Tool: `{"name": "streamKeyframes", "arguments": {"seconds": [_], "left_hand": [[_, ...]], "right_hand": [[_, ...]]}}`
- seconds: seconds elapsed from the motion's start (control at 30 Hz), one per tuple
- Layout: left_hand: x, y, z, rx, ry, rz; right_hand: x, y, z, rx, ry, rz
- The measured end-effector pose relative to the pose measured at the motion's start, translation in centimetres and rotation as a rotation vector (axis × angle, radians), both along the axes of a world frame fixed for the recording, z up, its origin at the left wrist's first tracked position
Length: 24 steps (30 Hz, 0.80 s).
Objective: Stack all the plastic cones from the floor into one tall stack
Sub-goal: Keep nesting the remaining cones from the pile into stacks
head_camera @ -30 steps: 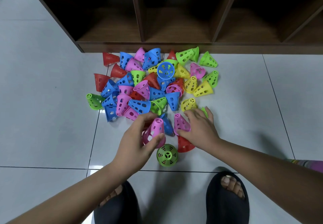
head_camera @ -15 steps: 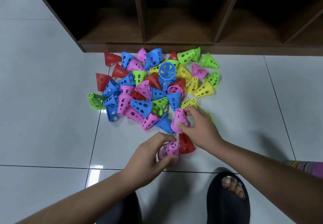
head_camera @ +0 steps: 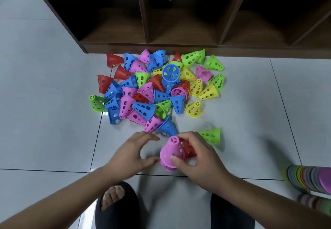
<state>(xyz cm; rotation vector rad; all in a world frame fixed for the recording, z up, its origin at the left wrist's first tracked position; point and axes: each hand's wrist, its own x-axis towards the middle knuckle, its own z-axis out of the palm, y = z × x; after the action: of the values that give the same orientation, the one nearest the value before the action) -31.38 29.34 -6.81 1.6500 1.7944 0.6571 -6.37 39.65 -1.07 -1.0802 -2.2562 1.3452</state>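
While the right hand grips a pink cone, thumb on its near wall and fingers curled over the far side by the tip, the left hand holds nothing. Its fingers and thumb are spread in a loose curve just left of that cone. Whether the thumb tip touches the cone's base cannot be told.

The pink cone stands tip-up on the floor in front of the person's feet, leaning slightly left. A second pink rim shows just under its base, so it seems to sit on another cone, though what lies below is mostly hidden. A red cone lies right behind it, partly covered by the right fingers. A green cone lies on its side just beyond the right hand, apart from the rest.

The pile of loose cones, red, blue, pink, green and yellow, spreads over the tiles between the hands and the shelf. Most lie tipped on their sides and overlap. One blue cone sits mouth-up on top near the middle. A yellow cone stands upright at the pile's near right edge. The nearest pile cones, one blue and one pink, lie just beyond the left fingertips.

The shelf is dark wood with open compartments. Two black slippers show at the bottom, toes visible in the left one. At the right edge lies a stack of coloured discs, blurred.
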Motion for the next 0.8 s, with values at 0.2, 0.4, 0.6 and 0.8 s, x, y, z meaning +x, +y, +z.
{"name": "streamKeyframes", "arguments": {"seconds": [0.2,0.4,0.6,0.8], "left_hand": [[-4.1,3.3,-0.6,0.056,0.150,0.194],[-6.5,6.5,-1.5,0.059,0.283,0.240],[-8.0,8.1,-2.2,0.036,0.358,0.221],[-8.1,8.3,-2.4,0.024,0.457,0.158]], "right_hand": [[1.0,1.0,-1.8,0.047,-0.097,0.032],[2.5,3.6,-3.0,0.169,-0.081,0.029],[2.9,3.1,-3.3,0.151,-0.075,0.100],[3.3,4.3,-6.3,0.372,-0.358,0.037]]}}
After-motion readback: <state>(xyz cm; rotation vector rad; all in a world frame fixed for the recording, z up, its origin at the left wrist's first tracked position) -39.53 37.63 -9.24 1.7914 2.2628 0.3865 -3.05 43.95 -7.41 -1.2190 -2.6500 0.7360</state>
